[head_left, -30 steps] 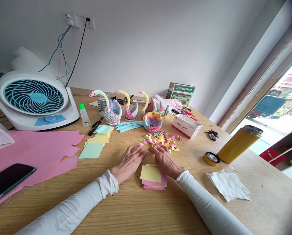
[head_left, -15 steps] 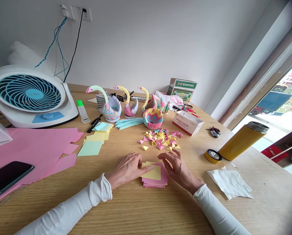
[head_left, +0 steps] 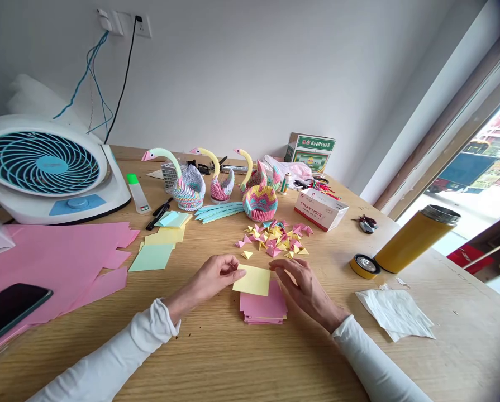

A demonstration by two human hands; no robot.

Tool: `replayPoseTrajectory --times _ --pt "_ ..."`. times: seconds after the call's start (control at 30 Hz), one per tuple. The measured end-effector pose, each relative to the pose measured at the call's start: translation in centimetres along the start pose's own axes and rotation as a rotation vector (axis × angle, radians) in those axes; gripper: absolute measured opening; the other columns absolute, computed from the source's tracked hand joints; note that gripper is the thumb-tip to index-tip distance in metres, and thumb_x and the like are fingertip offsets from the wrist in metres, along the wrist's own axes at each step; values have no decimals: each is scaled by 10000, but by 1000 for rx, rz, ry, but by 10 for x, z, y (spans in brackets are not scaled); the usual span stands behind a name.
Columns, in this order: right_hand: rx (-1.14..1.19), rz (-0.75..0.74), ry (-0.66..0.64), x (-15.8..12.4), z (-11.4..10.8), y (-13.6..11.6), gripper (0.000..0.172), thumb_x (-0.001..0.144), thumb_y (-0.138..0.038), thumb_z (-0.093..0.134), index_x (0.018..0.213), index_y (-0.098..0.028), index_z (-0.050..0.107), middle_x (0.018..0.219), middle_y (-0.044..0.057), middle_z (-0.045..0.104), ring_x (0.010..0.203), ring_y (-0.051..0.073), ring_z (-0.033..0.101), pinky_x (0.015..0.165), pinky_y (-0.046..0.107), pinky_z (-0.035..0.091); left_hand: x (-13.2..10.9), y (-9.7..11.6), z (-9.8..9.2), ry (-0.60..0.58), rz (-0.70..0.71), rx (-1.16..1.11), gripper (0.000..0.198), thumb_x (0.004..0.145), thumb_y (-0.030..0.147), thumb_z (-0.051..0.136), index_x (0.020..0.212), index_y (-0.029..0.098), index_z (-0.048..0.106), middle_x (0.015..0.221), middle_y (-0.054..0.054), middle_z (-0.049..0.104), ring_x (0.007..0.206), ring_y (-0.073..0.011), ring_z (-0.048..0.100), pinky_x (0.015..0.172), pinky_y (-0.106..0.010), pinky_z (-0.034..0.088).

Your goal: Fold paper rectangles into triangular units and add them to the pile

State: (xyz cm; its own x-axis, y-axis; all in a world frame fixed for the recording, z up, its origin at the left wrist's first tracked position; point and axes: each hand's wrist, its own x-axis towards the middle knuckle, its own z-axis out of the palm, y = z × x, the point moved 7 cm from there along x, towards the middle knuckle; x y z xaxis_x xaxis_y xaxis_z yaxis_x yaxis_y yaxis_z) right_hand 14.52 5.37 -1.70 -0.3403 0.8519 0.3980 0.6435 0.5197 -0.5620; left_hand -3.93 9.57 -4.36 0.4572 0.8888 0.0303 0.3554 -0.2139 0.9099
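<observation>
My left hand (head_left: 215, 280) pinches a yellow sticky note (head_left: 252, 280) by its left edge, thumb on top. The note is raised over the back of a stack of pink square papers (head_left: 263, 307), with a few yellow edges showing among them. At the note's right edge is my right hand (head_left: 302, 285), its fingers loosely bent and apart, with nothing visible in them. Whether its fingertips touch the note is unclear. Just beyond both hands lies a loose pile of small folded pink, yellow and blue paper triangles (head_left: 277, 239).
Behind the triangles stand folded-paper swans (head_left: 190, 190), a round paper basket (head_left: 260, 204) and a sticky note box (head_left: 320, 210). To the left are pink sheets (head_left: 65, 251), a phone (head_left: 13, 310) and a fan (head_left: 51, 167). A yellow flask (head_left: 417, 239) and a tissue (head_left: 394, 312) are right.
My left hand has taken hold of the top yellow note and lifted it back and left off the stack, baring the pink paper beneath. My right hand has hardly moved.
</observation>
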Motion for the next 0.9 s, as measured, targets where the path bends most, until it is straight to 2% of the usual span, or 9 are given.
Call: replayPoseTrajectory --times 0.13,0.3,0.47,0.63,0.73,0.83,0.9 --pt "383 195 -27 3 -2 4 247 967 -393 454 1085 -233 599 988 42 668 924 210 611 790 324 469 4 24 4 24 49 -313 277 797 420 627 780 162 528 698 32 525 637 -105 504 582 -210 400" --pt "735 227 -34 7 10 14 271 863 -452 616 875 -182 625 815 25 639 694 162 586 657 283 474 14 29 22 32 82 -391 286 814 419 628 874 162 518 669 28 566 538 -89 527 509 -200 430" --pt "861 274 61 7 7 20 246 835 -411 664 769 -178 620 709 -2 606 639 140 542 628 260 445 14 22 37 4 50 -380 295 823 431 618 880 160 516 552 27 595 450 -94 525 414 -176 383" --pt "1037 357 44 2 11 27 95 828 -266 663 797 -179 685 712 0 625 675 143 547 708 271 433 7 19 39 13 26 -500 319 818 381 607 965 98 624 554 -5 613 472 -98 536 430 -182 411" --pt "1131 413 31 0 14 32 70 791 -245 687 776 -179 702 707 0 619 666 137 542 686 262 431 4 20 41 -38 17 -585 311 805 281 575 1044 90 632 650 -28 630 550 -113 581 442 -182 426" --pt "1196 454 51 0 15 33 84 766 -259 713 766 -176 700 732 10 635 685 140 561 665 255 434 3 26 42 -92 77 -614 461 755 200 612 1209 149 552 826 -38 639 624 -116 599 453 -178 451" --pt "1242 481 34 0 17 32 95 762 -263 722 783 -173 701 737 20 650 683 142 575 650 252 439 5 28 41 -75 122 -559 534 732 213 680 1242 183 524 888 -42 635 657 -118 598 452 -173 468"
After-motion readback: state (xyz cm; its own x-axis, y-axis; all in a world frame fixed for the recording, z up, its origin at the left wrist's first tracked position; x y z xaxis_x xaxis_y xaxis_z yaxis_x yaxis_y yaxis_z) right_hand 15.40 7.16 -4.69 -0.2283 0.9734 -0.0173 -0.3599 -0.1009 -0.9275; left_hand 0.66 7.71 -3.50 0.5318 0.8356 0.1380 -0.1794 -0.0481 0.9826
